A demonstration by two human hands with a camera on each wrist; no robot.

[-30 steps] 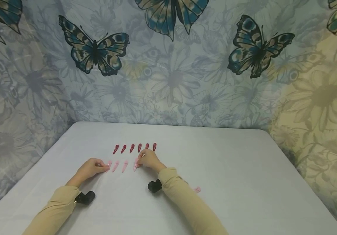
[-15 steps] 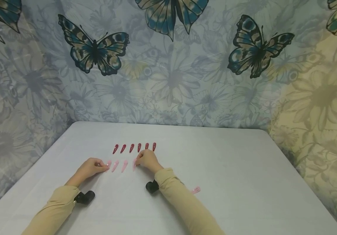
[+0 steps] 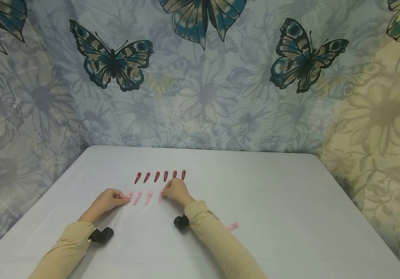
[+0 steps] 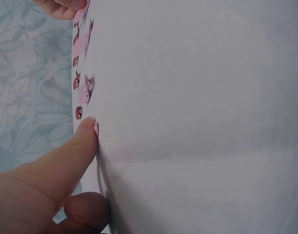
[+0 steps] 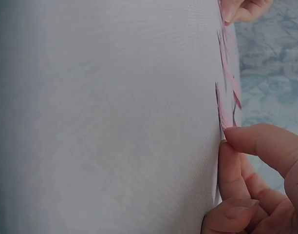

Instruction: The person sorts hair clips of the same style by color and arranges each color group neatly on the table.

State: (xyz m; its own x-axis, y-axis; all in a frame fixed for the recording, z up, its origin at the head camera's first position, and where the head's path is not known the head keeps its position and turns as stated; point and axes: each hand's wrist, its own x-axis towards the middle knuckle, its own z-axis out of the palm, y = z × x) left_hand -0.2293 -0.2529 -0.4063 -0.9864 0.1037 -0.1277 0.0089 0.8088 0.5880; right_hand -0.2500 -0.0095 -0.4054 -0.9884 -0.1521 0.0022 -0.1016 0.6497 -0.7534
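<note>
At the left end of a row of pink snap hair clips, my left hand [image 3: 109, 199] pinches the outermost pink clip [image 3: 130, 195] with thumb and finger. In the left wrist view only a sliver of that clip [image 4: 96, 129] shows past the fingertip. My right hand [image 3: 177, 190] pinches the pink hair clip [image 3: 160, 197] at the row's right end; the right wrist view has this clip [image 5: 223, 108] at the thumb tip. Two more pink clips [image 3: 148, 198] lie between the hands, slanted and spaced apart. Behind runs a row of several dark red hair clips [image 3: 156, 177], partly overlapped by my right hand.
A single pink hair clip [image 3: 233, 226] lies beside my right forearm, slightly covered by the sleeve. Black wrist cameras [image 3: 102, 235] are worn on both arms. The white table [image 3: 273, 201] ends at a butterfly-patterned wall covering [image 3: 206, 104].
My right hand has shifted slightly left with its pink clip, then stayed put. The left hand holds its place on the outermost clip.
</note>
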